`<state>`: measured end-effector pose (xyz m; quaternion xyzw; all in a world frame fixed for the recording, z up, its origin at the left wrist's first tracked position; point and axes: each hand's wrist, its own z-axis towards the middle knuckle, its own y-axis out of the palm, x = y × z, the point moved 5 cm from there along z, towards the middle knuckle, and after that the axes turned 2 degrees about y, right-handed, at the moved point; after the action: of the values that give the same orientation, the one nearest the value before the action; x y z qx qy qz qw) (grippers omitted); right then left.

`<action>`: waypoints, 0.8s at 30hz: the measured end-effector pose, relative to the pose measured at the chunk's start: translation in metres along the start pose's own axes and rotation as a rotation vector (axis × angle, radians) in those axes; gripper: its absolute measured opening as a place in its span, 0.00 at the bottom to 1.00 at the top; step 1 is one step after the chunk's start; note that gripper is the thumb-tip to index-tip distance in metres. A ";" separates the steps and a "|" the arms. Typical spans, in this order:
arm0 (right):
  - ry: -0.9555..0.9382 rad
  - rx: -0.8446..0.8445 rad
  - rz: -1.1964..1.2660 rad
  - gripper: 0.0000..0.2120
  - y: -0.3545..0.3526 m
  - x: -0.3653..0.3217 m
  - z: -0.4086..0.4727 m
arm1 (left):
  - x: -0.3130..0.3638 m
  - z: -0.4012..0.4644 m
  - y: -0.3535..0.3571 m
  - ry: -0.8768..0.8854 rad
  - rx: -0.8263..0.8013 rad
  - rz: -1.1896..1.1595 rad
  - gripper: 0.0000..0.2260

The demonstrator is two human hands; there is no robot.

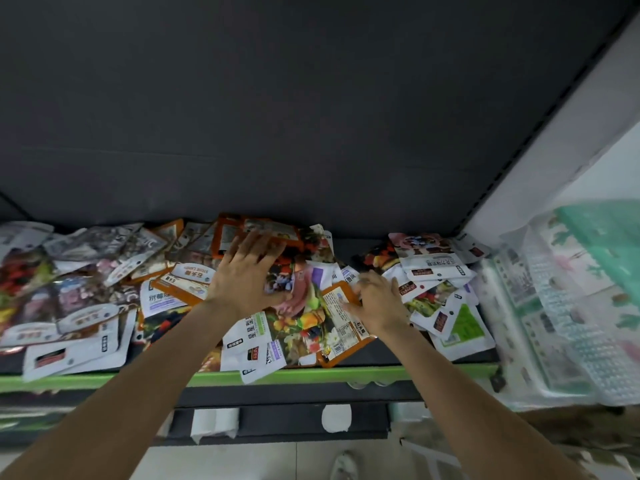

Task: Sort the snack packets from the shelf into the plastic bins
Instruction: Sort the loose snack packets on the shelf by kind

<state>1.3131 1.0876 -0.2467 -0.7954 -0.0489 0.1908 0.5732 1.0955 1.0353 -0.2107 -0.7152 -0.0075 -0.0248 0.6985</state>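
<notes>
A loose heap of snack packets [104, 289] covers the shelf [311, 374] from left to right, in white, orange, and fruit-print wrappers. My left hand [247, 271] lies flat on the middle of the heap, fingers spread over a fruit-print packet [298, 317] and an orange packet [256, 233] behind it. My right hand [375, 299] rests on the pile just to the right, fingers touching an orange packet [341, 320] with a printed label. No plastic bin shows in the view.
The shelf has a green front edge and a dark back panel [311, 116]. Clear-wrapped goods [561, 306] hang or lean at the right. Below are a lower dark shelf [277, 420] and the floor with my shoe [344, 464].
</notes>
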 end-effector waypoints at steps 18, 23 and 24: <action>-0.217 -0.022 0.314 0.17 -0.052 -0.157 0.042 | -0.080 -0.012 -0.027 -0.179 0.131 -0.376 0.27; -0.209 -0.037 0.221 0.31 -0.021 -0.140 0.040 | -0.093 -0.014 -0.021 -0.233 0.081 -0.419 0.33; -0.214 -0.016 0.191 0.31 -0.019 -0.139 0.040 | -0.092 -0.012 -0.020 -0.210 0.049 -0.424 0.32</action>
<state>1.1736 1.0886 -0.2051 -0.7760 -0.0354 0.3280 0.5376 1.0026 1.0260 -0.1946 -0.6793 -0.2306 -0.0963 0.6900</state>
